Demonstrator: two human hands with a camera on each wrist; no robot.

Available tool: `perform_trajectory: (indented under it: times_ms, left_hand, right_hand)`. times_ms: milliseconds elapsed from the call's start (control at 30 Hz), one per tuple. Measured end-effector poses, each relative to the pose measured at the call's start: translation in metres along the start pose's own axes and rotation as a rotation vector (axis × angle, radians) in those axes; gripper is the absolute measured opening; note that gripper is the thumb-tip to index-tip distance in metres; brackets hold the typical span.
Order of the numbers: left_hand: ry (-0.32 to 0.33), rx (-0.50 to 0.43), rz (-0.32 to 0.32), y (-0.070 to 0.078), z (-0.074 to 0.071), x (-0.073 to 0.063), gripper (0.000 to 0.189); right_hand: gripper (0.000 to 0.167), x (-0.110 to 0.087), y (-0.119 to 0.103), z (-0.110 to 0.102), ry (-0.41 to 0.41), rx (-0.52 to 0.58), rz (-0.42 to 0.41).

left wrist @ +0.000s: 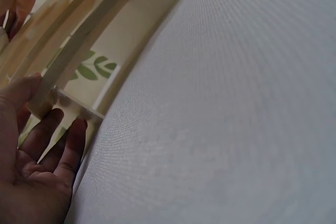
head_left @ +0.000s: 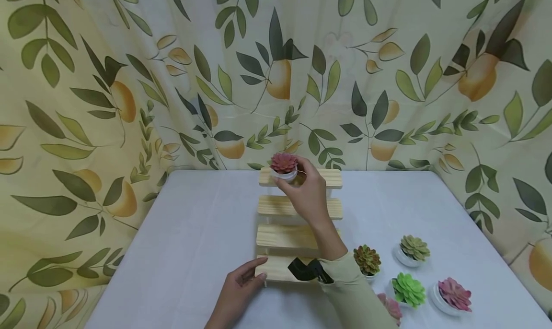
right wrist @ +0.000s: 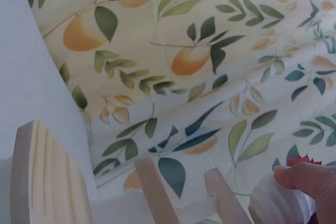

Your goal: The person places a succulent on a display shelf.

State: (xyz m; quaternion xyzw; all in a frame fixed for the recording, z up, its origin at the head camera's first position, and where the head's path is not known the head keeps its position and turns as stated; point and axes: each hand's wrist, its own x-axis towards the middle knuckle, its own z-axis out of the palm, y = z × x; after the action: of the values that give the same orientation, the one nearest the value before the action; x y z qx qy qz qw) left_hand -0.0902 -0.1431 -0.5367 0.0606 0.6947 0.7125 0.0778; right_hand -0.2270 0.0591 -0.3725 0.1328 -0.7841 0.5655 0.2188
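A tiered wooden stand with several pale planks rises toward the back of the table. My right hand holds a small potted succulent, dark pink, at the left part of the top plank. Thumb and fingers grip the sides of its white ribbed pot, whose base overlaps the plank in the head view. At the front, my left hand grips the left end of the lowest plank, thumb over it and the other fingers curled beneath.
To the right of the stand stand more potted succulents: a brown-green one, a pale green one, a bright green one and a pink one. Another pink one is partly behind the right sleeve. A leaf-and-fruit curtain hangs behind the white table.
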Motion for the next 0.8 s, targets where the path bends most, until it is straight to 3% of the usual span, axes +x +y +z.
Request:
perform_trajectory:
  times_ms: [500, 800]
  left_hand:
    - [-0.009, 0.040, 0.031, 0.0020, 0.0001, -0.0006, 0.040]
    - [-0.005, 0.019, 0.013, 0.0019, -0.0011, -0.0008, 0.039]
  right_hand:
    - [0.061, 0.0020, 0.0005, 0.0090, -0.038, 0.018, 0.074]
    - [0.065, 0.0037, 0.0000, 0.0098, -0.067, -0.045, 0.097]
